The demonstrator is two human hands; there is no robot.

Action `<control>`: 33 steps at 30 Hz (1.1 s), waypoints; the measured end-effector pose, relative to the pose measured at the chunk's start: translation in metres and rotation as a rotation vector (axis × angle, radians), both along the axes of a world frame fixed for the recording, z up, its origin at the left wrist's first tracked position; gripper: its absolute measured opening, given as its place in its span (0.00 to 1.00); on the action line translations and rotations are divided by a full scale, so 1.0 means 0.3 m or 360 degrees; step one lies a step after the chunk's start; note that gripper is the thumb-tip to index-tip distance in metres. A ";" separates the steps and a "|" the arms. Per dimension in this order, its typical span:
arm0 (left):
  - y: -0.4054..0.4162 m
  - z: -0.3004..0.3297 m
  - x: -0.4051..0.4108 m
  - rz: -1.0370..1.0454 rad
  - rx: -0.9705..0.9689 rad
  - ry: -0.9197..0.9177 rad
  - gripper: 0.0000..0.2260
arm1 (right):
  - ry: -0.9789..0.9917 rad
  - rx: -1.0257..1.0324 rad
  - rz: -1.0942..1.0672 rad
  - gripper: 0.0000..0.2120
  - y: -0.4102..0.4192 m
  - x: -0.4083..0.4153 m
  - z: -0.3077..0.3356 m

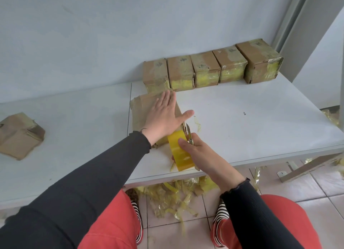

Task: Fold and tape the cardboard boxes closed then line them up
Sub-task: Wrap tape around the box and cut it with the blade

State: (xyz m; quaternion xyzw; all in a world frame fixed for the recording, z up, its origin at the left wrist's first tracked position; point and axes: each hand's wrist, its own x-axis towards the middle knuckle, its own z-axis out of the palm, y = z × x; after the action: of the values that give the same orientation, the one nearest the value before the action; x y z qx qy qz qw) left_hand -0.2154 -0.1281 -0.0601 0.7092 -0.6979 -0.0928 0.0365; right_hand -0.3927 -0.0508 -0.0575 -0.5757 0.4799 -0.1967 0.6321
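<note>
A cardboard box point(138, 109) lies on the white table point(242, 122) in front of me. My left hand point(165, 114) presses flat on its top, fingers straight and spread. My right hand point(197, 150) grips a roll of yellow tape point(179, 152) in a dispenser at the box's near end, by the table's front edge. Several taped boxes point(210, 68) stand in a row against the back wall. A flattened, unfolded box point(18, 135) lies at the far left of the table.
Torn scraps of yellow tape point(171, 196) litter the tiled floor under the table, between my feet. A loose tape scrap point(197, 125) lies right of the box. A metal table brace point(305, 166) shows at the lower right.
</note>
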 end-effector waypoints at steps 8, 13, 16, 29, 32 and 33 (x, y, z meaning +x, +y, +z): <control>-0.001 -0.011 -0.016 0.0024 -0.0094 -0.0075 0.51 | 0.0175 0.0020 0.0037 0.33 0.001 -0.062 -0.021; 0.046 0.086 0.060 -0.0027 0.0095 0.0960 0.49 | 0.0107 0.0045 0.0057 0.27 0.016 -0.068 0.025; 0.124 0.105 0.152 -0.0137 0.0020 0.0787 0.48 | 0.0014 0.0097 0.0072 0.19 0.012 -0.085 0.048; 0.102 0.151 0.212 -0.0093 -0.0065 0.0329 0.29 | -0.0275 -0.0118 -0.0051 0.16 0.001 -0.115 0.136; 0.059 0.252 0.239 0.0048 0.0222 0.0772 0.21 | -0.0616 -0.0070 -0.0148 0.11 -0.016 -0.133 0.195; 0.052 0.275 0.247 0.0074 0.0319 0.0900 0.17 | -0.0693 -0.0076 -0.0134 0.10 -0.019 -0.133 0.219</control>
State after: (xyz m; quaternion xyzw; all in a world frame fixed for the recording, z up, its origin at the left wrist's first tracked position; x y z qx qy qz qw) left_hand -0.1413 -0.1125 0.0224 0.6711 -0.6310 -0.3543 0.1613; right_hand -0.4325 -0.0563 0.0081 -0.5138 0.3510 -0.3537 0.6983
